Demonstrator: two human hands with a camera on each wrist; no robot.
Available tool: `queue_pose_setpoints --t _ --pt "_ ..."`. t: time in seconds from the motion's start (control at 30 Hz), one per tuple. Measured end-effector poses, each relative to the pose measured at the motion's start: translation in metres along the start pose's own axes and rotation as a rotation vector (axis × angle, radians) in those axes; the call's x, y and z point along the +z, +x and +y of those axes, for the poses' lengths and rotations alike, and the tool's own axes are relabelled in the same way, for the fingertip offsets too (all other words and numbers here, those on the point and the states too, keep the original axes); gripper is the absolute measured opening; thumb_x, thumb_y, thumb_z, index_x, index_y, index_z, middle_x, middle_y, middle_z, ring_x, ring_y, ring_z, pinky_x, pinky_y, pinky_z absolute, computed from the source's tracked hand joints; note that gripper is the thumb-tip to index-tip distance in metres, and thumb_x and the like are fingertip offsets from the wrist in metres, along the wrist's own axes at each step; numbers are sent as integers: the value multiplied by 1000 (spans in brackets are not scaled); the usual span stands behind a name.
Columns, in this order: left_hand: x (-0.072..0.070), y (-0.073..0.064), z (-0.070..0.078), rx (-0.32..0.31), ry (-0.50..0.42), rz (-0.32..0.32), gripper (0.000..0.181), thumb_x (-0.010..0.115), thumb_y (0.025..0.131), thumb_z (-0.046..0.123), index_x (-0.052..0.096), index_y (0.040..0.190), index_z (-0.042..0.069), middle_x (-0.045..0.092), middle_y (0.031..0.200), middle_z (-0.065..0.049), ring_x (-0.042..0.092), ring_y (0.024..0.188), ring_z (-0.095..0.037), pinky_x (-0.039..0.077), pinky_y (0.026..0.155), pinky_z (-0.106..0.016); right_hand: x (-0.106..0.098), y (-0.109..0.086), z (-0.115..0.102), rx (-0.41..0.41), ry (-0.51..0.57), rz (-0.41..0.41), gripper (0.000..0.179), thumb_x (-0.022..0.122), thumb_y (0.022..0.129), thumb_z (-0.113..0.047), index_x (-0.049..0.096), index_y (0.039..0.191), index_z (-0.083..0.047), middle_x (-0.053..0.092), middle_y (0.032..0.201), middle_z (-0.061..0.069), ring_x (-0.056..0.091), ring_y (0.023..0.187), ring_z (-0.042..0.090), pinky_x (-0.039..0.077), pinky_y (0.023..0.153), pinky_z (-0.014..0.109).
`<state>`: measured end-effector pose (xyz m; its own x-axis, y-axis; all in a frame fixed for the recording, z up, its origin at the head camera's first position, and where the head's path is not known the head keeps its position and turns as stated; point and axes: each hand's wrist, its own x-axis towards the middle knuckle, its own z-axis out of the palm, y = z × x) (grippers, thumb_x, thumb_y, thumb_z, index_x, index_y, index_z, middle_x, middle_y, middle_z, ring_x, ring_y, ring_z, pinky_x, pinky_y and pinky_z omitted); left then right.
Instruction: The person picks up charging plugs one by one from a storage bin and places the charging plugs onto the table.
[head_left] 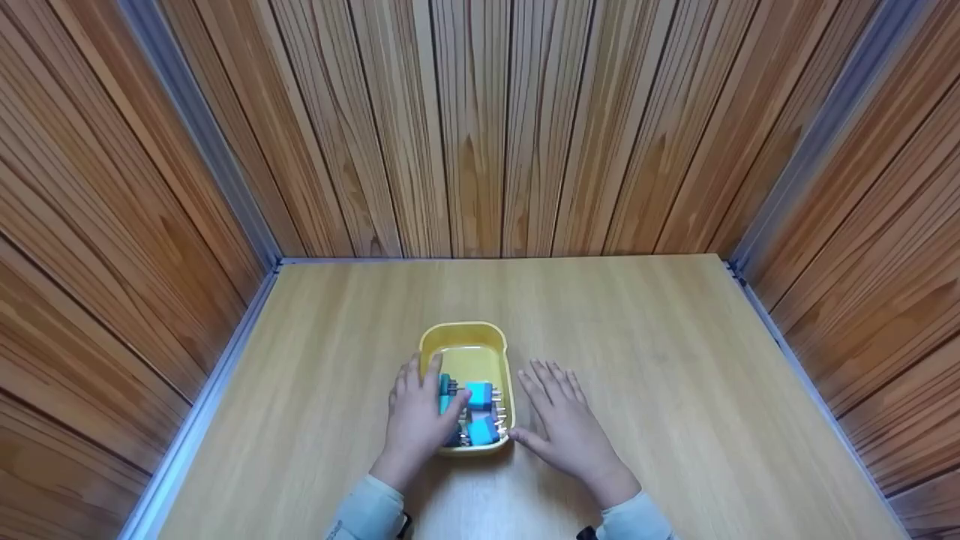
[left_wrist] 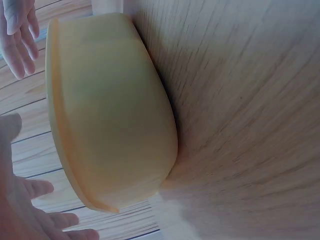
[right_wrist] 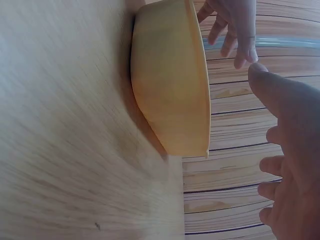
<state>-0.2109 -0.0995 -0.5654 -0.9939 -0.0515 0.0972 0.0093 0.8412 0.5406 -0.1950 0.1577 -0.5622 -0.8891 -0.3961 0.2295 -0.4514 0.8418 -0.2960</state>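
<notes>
A yellow plastic tub (head_left: pixel 474 327) stands on the wooden table, its long side running away from me. Several blue pieces with metal prongs, like electrical plugs (head_left: pixel 478 395), lie in its near half, some hidden behind my left hand. That hand (head_left: pixel 417 412) hovers over the tub's left rim, fingers spread and thumb reaching over the plugs. Just beyond the right rim is my right hand (head_left: pixel 564 429), fingers extended forward and thumb tip close to the tub. In the wrist views, both hands appear beside the tub's outer wall (left_wrist: pixel 115 100), with nothing in their grasp.
Wood-panelled walls (head_left: pixel 472 135) enclose the light wooden table (head_left: pixel 660 337) at the back and both sides. Metal strips (head_left: pixel 202 405) run along the table's side edges. The tub's far half shows its bare yellow floor.
</notes>
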Motion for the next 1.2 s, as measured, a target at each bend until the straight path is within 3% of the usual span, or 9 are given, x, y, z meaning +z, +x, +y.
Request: queue_pose_setpoints --t 0.17,0.43,0.6,0.83,1.2 --pt "0 6 -3 -111 -96 -23 90 52 93 73 27 163 22 22 167 -16 26 151 -41 32 115 -63 -1 4 -4 4 10 -18 91 66 90 -65 34 161 -17 28 168 8 23 156 32 17 124 54" --pt "1 13 -9 -171 -197 -35 95 46 92 78 26 162 17 28 164 -17 36 147 -39 38 113 -60 -2 11 -11 -33 13 -44 89 69 90 -61 36 159 -16 33 165 8 26 154 30 19 124 53" --pt "4 18 -13 -220 -257 -53 81 46 102 62 24 162 12 36 158 -19 42 142 -37 37 114 -58 -1 16 -14 -34 38 -82 88 71 89 -60 38 158 -16 32 165 8 26 154 29 21 124 53" --pt "9 24 -17 -260 -257 -61 59 41 111 31 27 159 2 45 151 -24 46 140 -39 36 115 -56 3 21 -19 -72 19 -137 83 70 91 -57 40 157 -17 35 164 8 29 153 29 21 124 51" --pt "15 31 -22 -303 -225 -51 47 37 109 20 40 151 -2 53 135 -20 55 126 -33 42 111 -53 9 28 -24 -93 -7 -190 75 73 92 -50 47 154 -16 44 158 6 37 149 28 26 122 50"
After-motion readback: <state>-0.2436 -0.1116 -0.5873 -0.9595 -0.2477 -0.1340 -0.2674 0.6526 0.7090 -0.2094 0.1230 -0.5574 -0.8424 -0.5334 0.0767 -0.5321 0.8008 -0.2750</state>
